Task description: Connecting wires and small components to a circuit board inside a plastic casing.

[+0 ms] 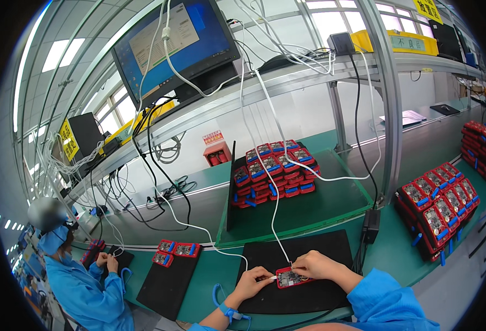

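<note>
A circuit board in a red tray (pixel 293 277) lies on the black mat (pixel 331 251) in front of me. At the board's left end, my left hand (pixel 254 283) pinches a white cable plug (pixel 272 277). My right hand (pixel 314 266) reaches over the board's top edge from the right, with its fingertips closed at the end of a hanging white cable (pixel 276 234). Those fingers partly hide the cable's plug and the board beneath. A blue wrist strap (pixel 231 313) circles my left wrist.
Stacked red trays with boards (pixel 276 168) stand behind the mat, and more trays (pixel 438 207) rise at the right. A monitor (pixel 176 47) sits on the overhead shelf. To the left, a co-worker in blue (pixel 88 292) works beside another black mat (pixel 165 287). Cables hang across.
</note>
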Tool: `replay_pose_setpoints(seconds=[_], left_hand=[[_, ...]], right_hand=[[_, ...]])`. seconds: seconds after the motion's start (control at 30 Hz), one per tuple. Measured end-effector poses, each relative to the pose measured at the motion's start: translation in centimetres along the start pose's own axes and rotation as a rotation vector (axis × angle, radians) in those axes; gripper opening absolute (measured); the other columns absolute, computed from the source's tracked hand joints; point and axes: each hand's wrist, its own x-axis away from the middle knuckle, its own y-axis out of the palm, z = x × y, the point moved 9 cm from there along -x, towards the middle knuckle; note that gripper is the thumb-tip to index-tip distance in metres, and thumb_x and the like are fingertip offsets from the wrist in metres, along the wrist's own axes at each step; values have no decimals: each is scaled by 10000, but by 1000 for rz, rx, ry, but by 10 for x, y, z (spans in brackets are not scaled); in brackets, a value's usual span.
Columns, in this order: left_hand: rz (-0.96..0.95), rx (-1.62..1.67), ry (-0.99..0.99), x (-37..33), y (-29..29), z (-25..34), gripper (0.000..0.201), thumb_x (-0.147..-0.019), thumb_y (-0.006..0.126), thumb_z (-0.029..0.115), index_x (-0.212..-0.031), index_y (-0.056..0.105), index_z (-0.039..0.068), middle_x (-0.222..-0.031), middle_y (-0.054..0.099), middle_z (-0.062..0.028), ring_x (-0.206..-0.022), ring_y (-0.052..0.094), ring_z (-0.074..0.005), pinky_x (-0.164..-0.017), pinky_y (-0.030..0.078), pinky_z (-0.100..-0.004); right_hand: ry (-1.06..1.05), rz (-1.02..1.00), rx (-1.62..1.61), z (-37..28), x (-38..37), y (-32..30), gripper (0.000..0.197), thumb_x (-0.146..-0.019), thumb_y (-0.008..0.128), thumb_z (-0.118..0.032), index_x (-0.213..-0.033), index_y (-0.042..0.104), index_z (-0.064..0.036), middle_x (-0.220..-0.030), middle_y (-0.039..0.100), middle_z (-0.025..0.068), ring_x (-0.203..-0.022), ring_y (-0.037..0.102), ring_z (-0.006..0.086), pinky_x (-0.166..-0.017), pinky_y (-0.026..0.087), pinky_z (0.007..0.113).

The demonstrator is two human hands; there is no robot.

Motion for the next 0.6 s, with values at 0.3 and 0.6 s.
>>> replay_pose_setpoints(seconds=[0.3, 0.6], left_hand=[[1, 8, 4, 1, 0, 3, 127, -819, 736, 103, -924, 720, 34, -842, 640, -42, -715, 596, -108, -660, 482, -235], [1, 10, -6, 0, 0, 0, 132, -817, 739, 103, -929, 721, 36, -850, 644, -41, -717, 597, -108, -666, 485, -234]], right_hand=[[14, 7, -13, 2, 1, 1, 122, -802, 667, -113, -835, 698, 0, -750, 661, 161, -706, 654, 342, -670, 530, 404], [6, -3, -14, 1, -1, 1, 120, -804, 665, -109, -826, 695, 5, -745, 659, 163, -688, 652, 341, -653, 529, 400]])
